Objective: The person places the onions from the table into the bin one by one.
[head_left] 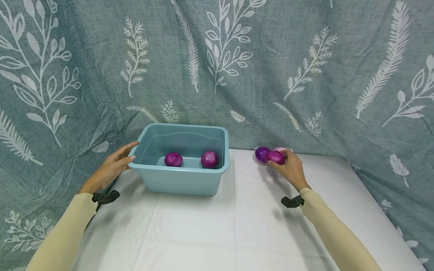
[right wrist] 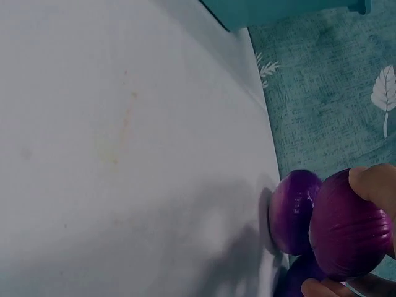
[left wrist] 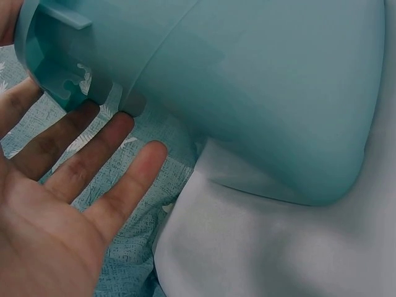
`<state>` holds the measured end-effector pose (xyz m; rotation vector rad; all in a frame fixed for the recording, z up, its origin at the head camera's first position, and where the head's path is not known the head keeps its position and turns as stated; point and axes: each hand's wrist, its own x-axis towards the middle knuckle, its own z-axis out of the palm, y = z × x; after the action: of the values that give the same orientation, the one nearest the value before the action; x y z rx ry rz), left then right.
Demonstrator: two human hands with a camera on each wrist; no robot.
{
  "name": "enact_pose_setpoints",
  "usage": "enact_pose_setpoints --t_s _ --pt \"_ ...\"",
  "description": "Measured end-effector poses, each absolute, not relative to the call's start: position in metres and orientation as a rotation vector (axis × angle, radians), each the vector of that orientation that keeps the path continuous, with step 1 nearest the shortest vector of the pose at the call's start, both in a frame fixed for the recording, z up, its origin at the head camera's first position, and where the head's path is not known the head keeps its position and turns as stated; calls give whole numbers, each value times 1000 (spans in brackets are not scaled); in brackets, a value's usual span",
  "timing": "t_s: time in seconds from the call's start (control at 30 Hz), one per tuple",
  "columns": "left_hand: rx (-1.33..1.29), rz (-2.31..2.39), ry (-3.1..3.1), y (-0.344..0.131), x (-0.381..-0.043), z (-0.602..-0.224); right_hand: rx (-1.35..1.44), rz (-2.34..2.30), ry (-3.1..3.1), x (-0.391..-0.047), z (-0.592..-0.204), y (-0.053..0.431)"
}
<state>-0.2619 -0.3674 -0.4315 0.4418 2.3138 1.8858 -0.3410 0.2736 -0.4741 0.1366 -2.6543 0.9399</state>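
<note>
My right hand holds a red onion between thumb and fingers at the back of the table. Right beside it lies another purple onion. A third, partly hidden, shows a pale top behind the hand. My left hand touches the left rim of a blue plastic tub; in the left wrist view its fingers are spread and fairly straight under the rim. Inside the tub sit two red onions, one at the left and one at the right.
A white cloth covers the table under the tub and onions. Close behind hangs a blue-green curtain with white leaf prints, which also runs down both sides of the table.
</note>
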Motion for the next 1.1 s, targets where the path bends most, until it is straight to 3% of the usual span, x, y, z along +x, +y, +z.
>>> enact_pose_setpoints --t_s 1.1 --pt "474 1887 2304 -365 -263 -430 481 1164 -2478 -304 -400 187"
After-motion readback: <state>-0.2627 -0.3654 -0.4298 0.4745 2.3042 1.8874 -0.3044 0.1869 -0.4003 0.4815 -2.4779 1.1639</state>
